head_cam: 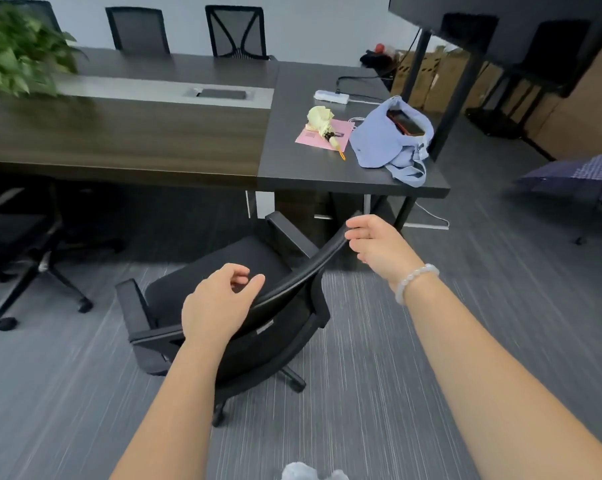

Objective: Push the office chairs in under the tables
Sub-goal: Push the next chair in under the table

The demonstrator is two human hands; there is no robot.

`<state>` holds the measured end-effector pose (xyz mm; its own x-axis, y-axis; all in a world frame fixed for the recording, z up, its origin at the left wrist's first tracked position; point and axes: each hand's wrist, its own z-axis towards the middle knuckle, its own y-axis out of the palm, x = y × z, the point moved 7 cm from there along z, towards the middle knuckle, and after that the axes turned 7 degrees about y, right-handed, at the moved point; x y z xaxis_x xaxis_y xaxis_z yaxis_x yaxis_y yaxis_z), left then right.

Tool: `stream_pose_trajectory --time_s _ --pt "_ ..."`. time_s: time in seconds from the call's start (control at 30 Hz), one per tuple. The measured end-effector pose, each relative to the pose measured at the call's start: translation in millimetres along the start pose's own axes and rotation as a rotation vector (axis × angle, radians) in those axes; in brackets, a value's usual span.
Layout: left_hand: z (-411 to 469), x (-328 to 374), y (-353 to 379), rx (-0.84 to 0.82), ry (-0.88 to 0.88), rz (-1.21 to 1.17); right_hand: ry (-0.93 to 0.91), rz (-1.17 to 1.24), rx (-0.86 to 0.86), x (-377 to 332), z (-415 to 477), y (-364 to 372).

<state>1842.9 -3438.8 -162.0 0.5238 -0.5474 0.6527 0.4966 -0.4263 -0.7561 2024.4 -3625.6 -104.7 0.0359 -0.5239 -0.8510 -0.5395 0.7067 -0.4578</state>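
Bare forearms, no sleeves; pale bead bracelet (414,281) on right wrist.

left hand (220,299) loosely curled, right hand (375,242) half-open

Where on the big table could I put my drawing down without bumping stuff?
The brown table is bare between the plant and the seam with the grey table. The grey one has a free strip along its near edge, left of the blue bag. It is crowded around the bag, yellow umbrella, pink paper and power strip.
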Motion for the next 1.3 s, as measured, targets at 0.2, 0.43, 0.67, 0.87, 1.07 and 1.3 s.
stream_pose_trajectory --time_s 0.2,0.43,0.67,0.87,1.07,1.3 --pt "-2.2 12.8 4.8 0.167 0.042 0.307 -0.032 -0.061 -0.059 2.6 46.6 -7.7" --pt "-10.3 17.8 7.2 0.166 0.009 0.372 -0.126 -0.105 -0.132 4.8 78.2 7.4" --pt "-27.1 21.8 18.3 0.204 -0.087 0.548 -0.403 -0.445 -0.348 1.8 79.0 35.9" --pt "-19.6 10.8 16.6 0.233 -0.190 0.588 -0.708 -0.862 -0.332 3.8 78.5 57.3" --pt "5.4 -3.4 11.0 0.236 -0.191 0.619 -0.791 -0.958 -0.350 -8.2 96.6 72.4" --pt "74.8 -39.1 -7.1 0.150 -0.131 0.699 -0.758 -0.953 -0.322 -40.1 137.9 110.3"
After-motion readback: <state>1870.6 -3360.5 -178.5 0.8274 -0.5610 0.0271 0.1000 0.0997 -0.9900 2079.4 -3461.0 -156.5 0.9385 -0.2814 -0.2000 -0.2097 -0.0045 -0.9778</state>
